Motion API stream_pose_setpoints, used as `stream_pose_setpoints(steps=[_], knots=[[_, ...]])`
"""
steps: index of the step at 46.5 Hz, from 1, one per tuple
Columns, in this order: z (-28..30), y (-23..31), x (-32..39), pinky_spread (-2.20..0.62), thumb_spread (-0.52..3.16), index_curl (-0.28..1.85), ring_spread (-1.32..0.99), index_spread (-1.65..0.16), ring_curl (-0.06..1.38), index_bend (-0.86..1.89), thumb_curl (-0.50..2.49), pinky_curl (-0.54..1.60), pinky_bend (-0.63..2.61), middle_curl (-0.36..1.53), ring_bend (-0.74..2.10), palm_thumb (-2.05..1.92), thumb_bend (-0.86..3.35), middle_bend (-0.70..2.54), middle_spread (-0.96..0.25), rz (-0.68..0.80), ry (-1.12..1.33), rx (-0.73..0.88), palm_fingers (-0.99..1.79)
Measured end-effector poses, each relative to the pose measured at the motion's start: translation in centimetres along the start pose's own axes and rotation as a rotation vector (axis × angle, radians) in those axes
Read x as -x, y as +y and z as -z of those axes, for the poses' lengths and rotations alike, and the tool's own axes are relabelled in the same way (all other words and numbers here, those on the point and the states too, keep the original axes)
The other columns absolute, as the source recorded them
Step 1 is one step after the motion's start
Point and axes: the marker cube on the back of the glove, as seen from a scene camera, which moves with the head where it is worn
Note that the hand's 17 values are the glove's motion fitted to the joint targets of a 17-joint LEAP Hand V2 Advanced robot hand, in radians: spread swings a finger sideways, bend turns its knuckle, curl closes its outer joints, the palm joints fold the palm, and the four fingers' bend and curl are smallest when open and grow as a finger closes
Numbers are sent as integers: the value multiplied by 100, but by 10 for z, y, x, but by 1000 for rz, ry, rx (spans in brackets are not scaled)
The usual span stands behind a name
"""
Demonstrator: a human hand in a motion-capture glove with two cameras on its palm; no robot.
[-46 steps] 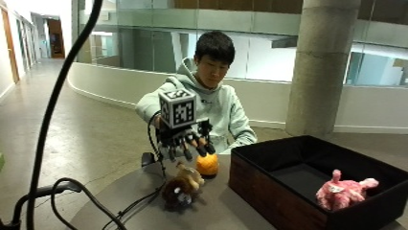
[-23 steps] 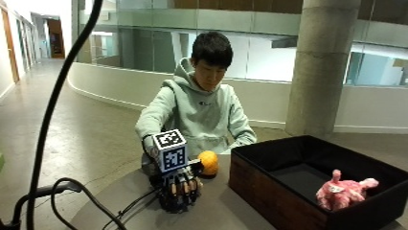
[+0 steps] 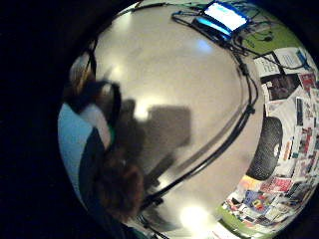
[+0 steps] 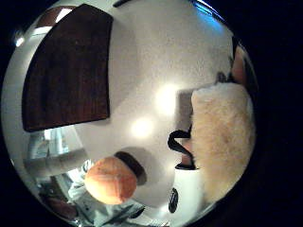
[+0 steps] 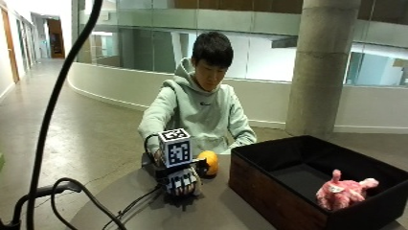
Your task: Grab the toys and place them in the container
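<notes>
So the gloved hand [image 5: 181, 181] is down flat on the table [image 5: 217, 211], fingers curled over a furry plush [image 4: 222, 142] that's almost fully hidden under it in the outside view; the thumb-side palm view shows cream fur right up against the palm. Just beside it sits an orange ball [image 5: 208, 163], touching the table. Further right is the dark box [image 5: 267, 191], with a pink plush [image 5: 341, 189] already lying inside near its front wall

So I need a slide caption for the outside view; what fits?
Gloved right hand pressed down on a toy on the table, orange ball beside it, pink plush already in the container.
</notes>
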Motion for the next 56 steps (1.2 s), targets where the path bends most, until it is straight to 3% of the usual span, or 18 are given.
stream_pose_setpoints(steps=[6, 31, 42, 56], knots=[[1, -3, 2, -35, 104, 60, -39, -31, 49, 46, 62, 56, 113, 48, 111, 62, 18, 64, -22, -8, 3, -28, 112], [31, 8, 19, -41, 74, 90, -41, -34, 67, 75, 83, 71, 126, 73, 134, 60, 9, 96, -26, -2, 72, 130, 98], [86, 11, 39, -41, 68, 97, -40, -34, 71, 79, 91, 74, 130, 80, 138, 60, 7, 100, -26, 19, 103, 114, 92], [204, 0, 103, -42, 63, 104, -40, -34, 74, 82, 100, 77, 133, 85, 141, 59, 5, 104, -25, 97, 171, 60, 88]])
